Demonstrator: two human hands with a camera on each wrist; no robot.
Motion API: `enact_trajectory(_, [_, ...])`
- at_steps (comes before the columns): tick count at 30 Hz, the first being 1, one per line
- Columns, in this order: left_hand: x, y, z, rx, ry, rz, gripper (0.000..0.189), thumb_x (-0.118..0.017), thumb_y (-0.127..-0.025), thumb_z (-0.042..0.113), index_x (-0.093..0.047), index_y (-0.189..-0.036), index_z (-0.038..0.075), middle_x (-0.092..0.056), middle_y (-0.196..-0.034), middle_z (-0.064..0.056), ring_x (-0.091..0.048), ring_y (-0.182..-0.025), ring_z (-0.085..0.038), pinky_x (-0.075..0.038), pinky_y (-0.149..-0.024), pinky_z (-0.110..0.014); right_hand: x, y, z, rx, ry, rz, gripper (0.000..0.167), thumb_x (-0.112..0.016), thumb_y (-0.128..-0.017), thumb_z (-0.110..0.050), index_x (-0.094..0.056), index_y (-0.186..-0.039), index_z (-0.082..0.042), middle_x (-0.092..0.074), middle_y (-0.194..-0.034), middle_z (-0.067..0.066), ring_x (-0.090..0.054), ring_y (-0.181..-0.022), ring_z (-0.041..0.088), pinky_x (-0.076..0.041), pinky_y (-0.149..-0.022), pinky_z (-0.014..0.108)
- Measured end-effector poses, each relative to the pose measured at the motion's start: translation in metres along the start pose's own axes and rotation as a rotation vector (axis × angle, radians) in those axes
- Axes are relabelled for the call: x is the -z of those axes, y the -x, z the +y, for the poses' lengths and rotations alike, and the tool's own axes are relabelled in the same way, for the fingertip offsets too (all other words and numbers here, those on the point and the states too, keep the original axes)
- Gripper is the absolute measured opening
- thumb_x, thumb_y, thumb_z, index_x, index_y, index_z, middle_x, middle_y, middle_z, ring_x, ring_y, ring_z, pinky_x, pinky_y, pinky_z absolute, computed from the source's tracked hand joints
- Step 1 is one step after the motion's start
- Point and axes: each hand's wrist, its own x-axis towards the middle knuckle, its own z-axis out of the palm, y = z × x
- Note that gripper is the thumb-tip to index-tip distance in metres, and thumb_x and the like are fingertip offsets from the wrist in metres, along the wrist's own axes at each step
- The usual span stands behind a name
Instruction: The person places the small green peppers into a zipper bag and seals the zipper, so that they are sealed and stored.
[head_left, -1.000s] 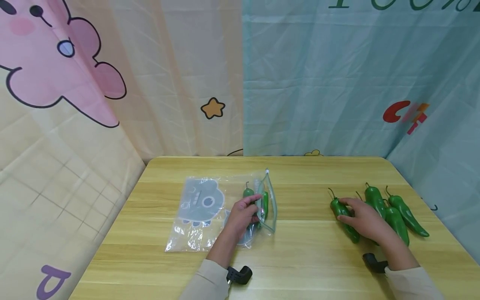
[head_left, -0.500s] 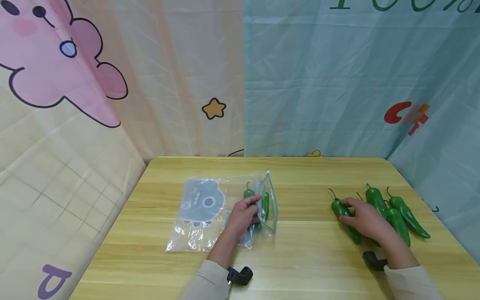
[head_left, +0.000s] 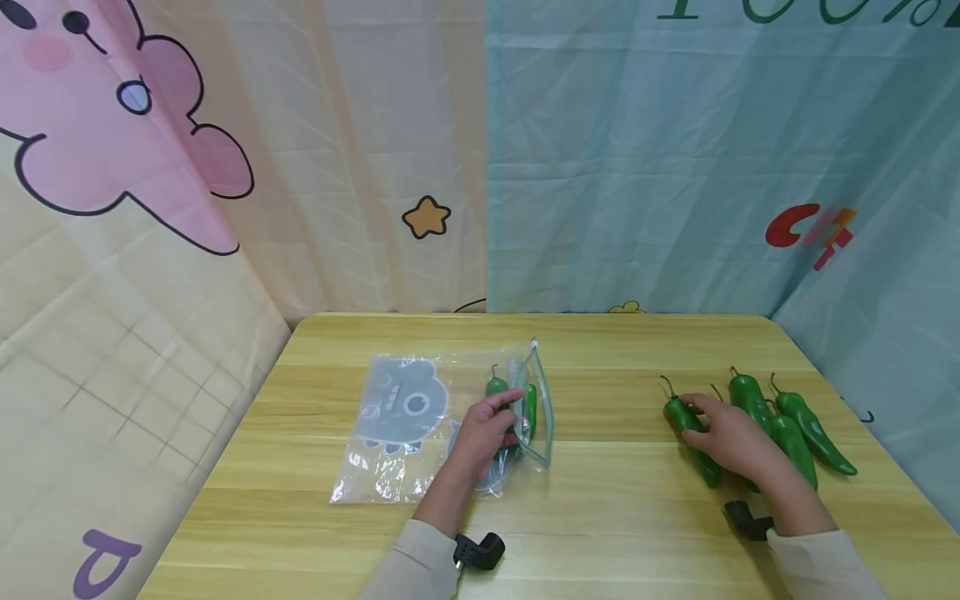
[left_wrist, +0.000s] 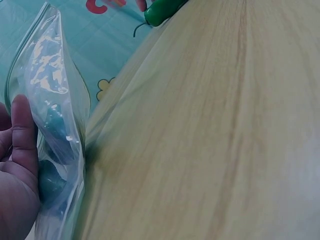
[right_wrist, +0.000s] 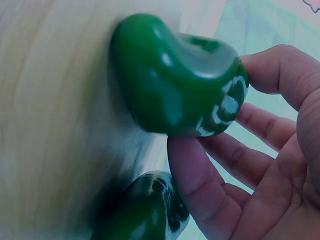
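Note:
My left hand (head_left: 483, 429) holds a clear zip bag (head_left: 352, 467) near its mouth, which gapes toward the right. Green peppers (head_left: 531, 408) lie inside, partly hidden by that hand and blurred by the plastic. In the left wrist view, fingers (left_wrist: 23, 130) lie against the film of the bag (left_wrist: 55, 75). At the right, my right hand (head_left: 731, 437) pinches the leftmost green pepper (head_left: 705, 468) of a loose group, its curved stem pointing away from me. Close up in the right wrist view, thumb and fingers grip the glossy pepper (right_wrist: 165, 90) from opposite sides.
Several more green peppers (head_left: 817, 429) lie beside and partly behind the right hand. Another pepper (right_wrist: 145, 215) shows below the held one in the right wrist view. The wooden table (head_left: 615, 533) ends at printed curtains (head_left: 630, 167) along the back and sides.

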Motion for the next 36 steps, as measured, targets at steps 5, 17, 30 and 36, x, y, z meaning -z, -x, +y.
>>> enact_trajectory(5, [0.0003, 0.0003, 0.0012, -0.005, -0.001, 0.000, 0.044, -0.056, -0.086, 0.001, -0.067, -0.127, 0.008, -0.057, -0.128, -0.013, -0.060, -0.085, -0.019, -0.054, -0.067, -0.027, -0.0005, -0.0022, -0.0016, 0.014, 0.035, 0.013, 0.055, -0.071, -0.088, -0.012, -0.050, -0.133, 0.011, -0.060, -0.120, 0.034, -0.059, -0.103, 0.051, -0.052, -0.076, 0.057])
enact_trajectory(17, [0.0009, 0.0013, 0.0022, -0.014, 0.003, -0.006, 0.044, -0.055, -0.085, 0.001, -0.066, -0.128, 0.006, -0.057, -0.127, -0.014, -0.058, -0.085, -0.019, -0.053, -0.066, -0.025, -0.0004, -0.0063, -0.0041, 0.036, 0.063, 0.011, 0.053, -0.074, -0.087, -0.016, -0.054, -0.128, 0.012, -0.058, -0.123, 0.034, -0.055, -0.109, 0.052, -0.049, -0.083, 0.060])
enact_trajectory(30, [0.0012, 0.0001, 0.0014, -0.005, -0.004, 0.004, 0.042, -0.056, -0.087, 0.002, -0.067, -0.126, 0.009, -0.058, -0.126, -0.011, -0.059, -0.086, -0.020, -0.054, -0.067, -0.027, 0.0019, -0.0078, -0.0022, -0.013, -0.010, -0.015, 0.050, -0.070, -0.088, -0.011, -0.049, -0.127, 0.012, -0.057, -0.118, 0.038, -0.057, -0.107, 0.052, -0.051, -0.080, 0.057])
enact_trajectory(36, [0.0001, 0.0004, 0.0010, -0.005, 0.008, -0.004, 0.041, -0.057, -0.087, 0.002, -0.067, -0.126, 0.008, -0.057, -0.129, -0.012, -0.059, -0.088, -0.020, -0.055, -0.068, -0.027, 0.0039, -0.0061, 0.0007, -0.044, -0.073, -0.049, 0.054, -0.066, -0.093, -0.014, -0.044, -0.136, 0.011, -0.052, -0.126, 0.040, -0.053, -0.113, 0.055, -0.051, -0.081, 0.058])
